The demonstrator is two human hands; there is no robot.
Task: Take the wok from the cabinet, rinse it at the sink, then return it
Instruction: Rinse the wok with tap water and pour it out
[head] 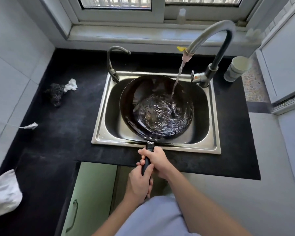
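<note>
A black wok sits in the steel sink, its bowl holding rippling water. Water streams from the tall curved faucet into the wok's right side. The wok's black handle reaches back over the sink's front rim and the counter edge. My right hand is wrapped around the handle close to the sink. My left hand grips the handle's rear end, just behind the right hand.
A smaller second tap stands at the sink's back left. A dark scouring pad and white rag lie on the black counter at left. A white cup stands at right. The green cabinet door below appears open.
</note>
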